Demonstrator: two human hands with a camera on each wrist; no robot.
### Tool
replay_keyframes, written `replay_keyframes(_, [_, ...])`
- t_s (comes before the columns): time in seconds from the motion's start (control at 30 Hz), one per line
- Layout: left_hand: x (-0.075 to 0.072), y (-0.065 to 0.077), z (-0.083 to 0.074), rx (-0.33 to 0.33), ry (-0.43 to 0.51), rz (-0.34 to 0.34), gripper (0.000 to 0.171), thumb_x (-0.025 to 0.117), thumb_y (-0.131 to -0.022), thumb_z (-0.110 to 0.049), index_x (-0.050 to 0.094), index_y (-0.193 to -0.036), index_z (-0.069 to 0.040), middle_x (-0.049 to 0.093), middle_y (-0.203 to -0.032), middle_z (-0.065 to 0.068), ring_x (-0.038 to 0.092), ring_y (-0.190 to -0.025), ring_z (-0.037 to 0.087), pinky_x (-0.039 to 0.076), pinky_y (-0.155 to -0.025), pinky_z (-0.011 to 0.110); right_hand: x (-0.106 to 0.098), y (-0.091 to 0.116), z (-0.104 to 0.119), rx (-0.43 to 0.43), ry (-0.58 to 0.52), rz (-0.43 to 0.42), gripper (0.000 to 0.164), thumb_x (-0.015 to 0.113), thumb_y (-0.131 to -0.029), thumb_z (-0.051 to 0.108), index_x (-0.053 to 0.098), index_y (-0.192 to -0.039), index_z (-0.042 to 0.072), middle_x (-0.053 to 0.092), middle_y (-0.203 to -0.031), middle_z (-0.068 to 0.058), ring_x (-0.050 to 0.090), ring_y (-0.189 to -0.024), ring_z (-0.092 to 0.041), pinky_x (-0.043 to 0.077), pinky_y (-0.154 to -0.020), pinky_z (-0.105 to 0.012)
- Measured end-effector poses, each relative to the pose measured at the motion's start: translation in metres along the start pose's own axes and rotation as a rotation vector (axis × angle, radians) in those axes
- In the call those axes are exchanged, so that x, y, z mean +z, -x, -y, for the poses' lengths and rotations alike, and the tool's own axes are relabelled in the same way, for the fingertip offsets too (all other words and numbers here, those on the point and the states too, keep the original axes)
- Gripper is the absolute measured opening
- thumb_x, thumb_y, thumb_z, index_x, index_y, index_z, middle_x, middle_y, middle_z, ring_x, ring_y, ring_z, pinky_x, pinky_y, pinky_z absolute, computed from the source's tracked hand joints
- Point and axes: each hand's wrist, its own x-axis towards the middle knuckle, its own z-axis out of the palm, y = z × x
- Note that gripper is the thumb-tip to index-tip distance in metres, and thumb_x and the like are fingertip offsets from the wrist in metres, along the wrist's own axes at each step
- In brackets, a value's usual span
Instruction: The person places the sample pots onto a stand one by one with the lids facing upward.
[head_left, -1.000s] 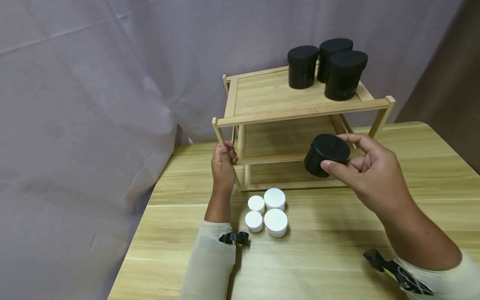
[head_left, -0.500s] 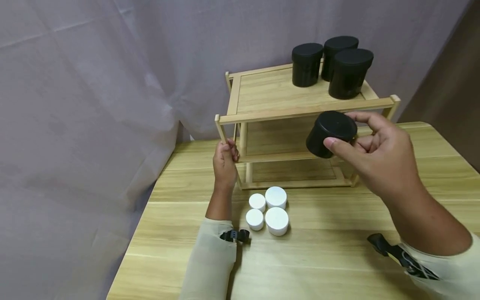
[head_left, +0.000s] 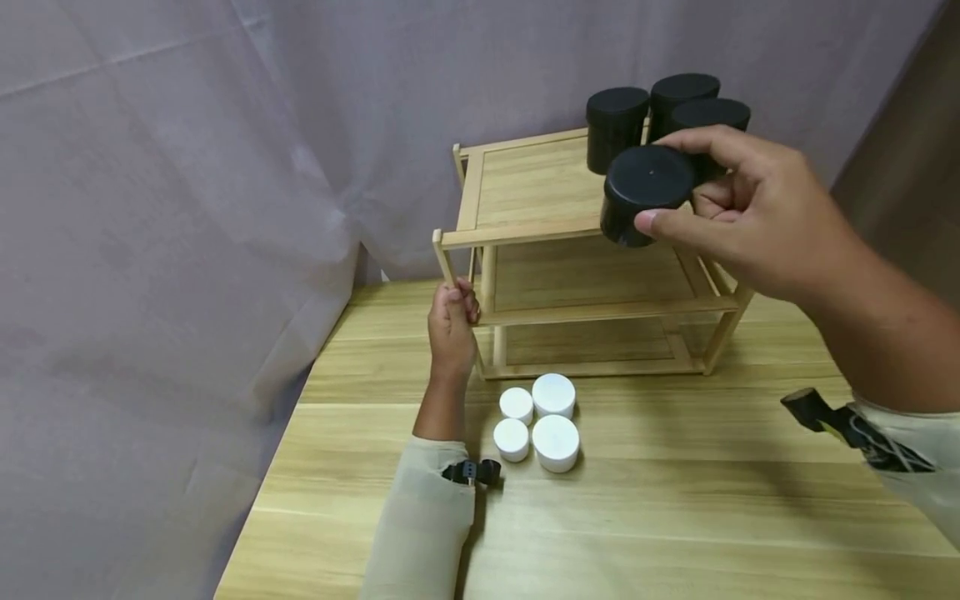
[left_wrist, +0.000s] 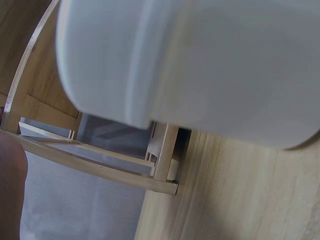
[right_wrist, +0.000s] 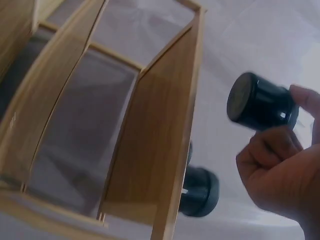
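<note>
Between thumb and fingers my right hand [head_left: 765, 212] pinches a black lidded jar [head_left: 647, 196], held upright in front of and above the top shelf's front rail. In the right wrist view the same black jar [right_wrist: 260, 102] shows its base, apart from the shelf boards. My left hand [head_left: 452, 329] grips the front left post of the wooden three-tier rack [head_left: 540, 192]. On the top shelf at the right stand a black jar [head_left: 617, 133], a second jar [head_left: 684, 87] behind, and a third jar [head_left: 712, 112] partly hidden by my right hand.
Several white lidded jars [head_left: 556, 442] stand close together on the wooden table [head_left: 637, 500], just in front of the rack. A large blurred white jar [left_wrist: 150, 60] fills much of the left wrist view. A grey curtain [head_left: 187, 208] hangs behind and to the left.
My right hand has lifted the black jar from in front of the lower tiers up to the top shelf's level. The left hand stays on the post; the view shifts slightly.
</note>
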Motion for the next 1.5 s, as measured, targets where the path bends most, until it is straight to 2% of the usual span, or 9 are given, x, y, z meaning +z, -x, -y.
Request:
replay_keyframes(0.1, [0.003,-0.001,0.001,0.003,0.0,0.007,0.089,0.043,-0.103,-0.071,0.048,-0.112,0.018,0.045,-0.082,-0.002,0.042,-0.072,0.007,0.039,-0.065,0.02,-0.01,-0.01,-0.001,0.011,0.056,0.066,0.06,0.084,-0.094,0.0,0.063,-0.147,0.016,0.033,-0.06,0.008,0.026,-0.046,-0.015,0.022,-0.043,-0.034])
replay_keyframes(0.27, [0.006,-0.001,0.001,0.005,-0.017,0.02,0.091,0.04,-0.103,-0.071,0.047,-0.112,0.02,0.045,-0.082,-0.002,0.043,-0.072,0.007,0.039,-0.064,0.019,-0.021,-0.023,0.0,-0.03,0.255,0.141,0.064,0.086,-0.094,0.006,0.061,-0.152,0.014,0.037,-0.059,0.006,0.033,-0.047,-0.012,0.027,-0.044,-0.031])
replay_keyframes(0.43, [0.007,-0.001,0.001,0.002,-0.007,0.015,0.089,0.04,-0.103,-0.071,0.048,-0.111,0.018,0.044,-0.083,-0.002,0.043,-0.072,0.007,0.039,-0.065,0.019,-0.028,-0.036,0.004,-0.054,0.415,0.23,0.063,0.086,-0.097,0.019,0.059,-0.155,0.018,0.05,-0.062,0.0,0.043,-0.051,-0.015,0.032,-0.05,-0.029])
replay_keyframes(0.57, [0.008,-0.001,0.001,0.003,0.004,0.02,0.093,0.041,-0.102,-0.07,0.046,-0.113,0.022,0.044,-0.083,-0.002,0.042,-0.072,0.007,0.039,-0.064,0.019,-0.035,-0.046,0.006,-0.092,0.525,0.28,0.062,0.085,-0.099,0.025,0.059,-0.155,0.018,0.059,-0.073,-0.002,0.048,-0.06,-0.016,0.035,-0.059,-0.026])
replay_keyframes(0.77, [0.009,-0.001,0.003,0.008,0.016,0.018,0.094,0.042,-0.103,-0.069,0.043,-0.114,0.025,0.043,-0.082,-0.002,0.041,-0.071,0.006,0.038,-0.063,0.019,-0.046,-0.063,0.006,-0.21,0.58,0.254,0.054,0.085,-0.098,0.031,0.068,-0.147,0.014,0.051,-0.097,-0.005,0.04,-0.082,-0.016,0.029,-0.072,-0.026])
replay_keyframes(0.93, [0.009,-0.001,0.004,0.01,0.017,0.014,0.093,0.042,-0.103,-0.068,0.044,-0.113,0.024,0.043,-0.082,-0.003,0.041,-0.07,0.006,0.037,-0.063,0.019,-0.05,-0.079,0.004,-0.179,0.597,0.316,0.055,0.084,-0.098,0.035,0.07,-0.143,0.008,0.049,-0.116,-0.014,0.032,-0.102,-0.027,0.027,-0.084,-0.042])
replay_keyframes(1.2, [0.011,-0.001,0.004,0.017,0.035,0.021,0.093,0.042,-0.104,-0.068,0.043,-0.113,0.025,0.043,-0.081,-0.003,0.041,-0.07,0.006,0.038,-0.063,0.018,-0.053,-0.098,-0.011,-0.178,0.638,0.383,0.055,0.08,-0.102,0.029,0.064,-0.146,0.001,0.045,-0.124,-0.024,0.026,-0.108,-0.037,0.011,-0.092,-0.059])
replay_keyframes(1.33, [0.012,0.0,0.003,0.011,0.026,0.019,0.091,0.042,-0.104,-0.069,0.046,-0.112,0.022,0.044,-0.081,-0.003,0.042,-0.07,0.006,0.038,-0.063,0.019,-0.054,-0.102,-0.017,-0.125,0.649,0.384,0.055,0.076,-0.105,0.028,0.06,-0.15,0.001,0.042,-0.123,-0.026,0.025,-0.11,-0.041,0.008,-0.093,-0.063])
replay_keyframes(1.5, [0.012,0.001,0.002,0.003,0.021,0.02,0.091,0.041,-0.103,-0.069,0.046,-0.112,0.021,0.044,-0.082,-0.002,0.042,-0.07,0.006,0.038,-0.063,0.02,-0.054,-0.103,-0.022,-0.088,0.722,0.391,0.056,0.069,-0.109,0.038,0.057,-0.153,0.005,0.039,-0.125,-0.027,0.026,-0.113,-0.046,0.007,-0.092,-0.062])
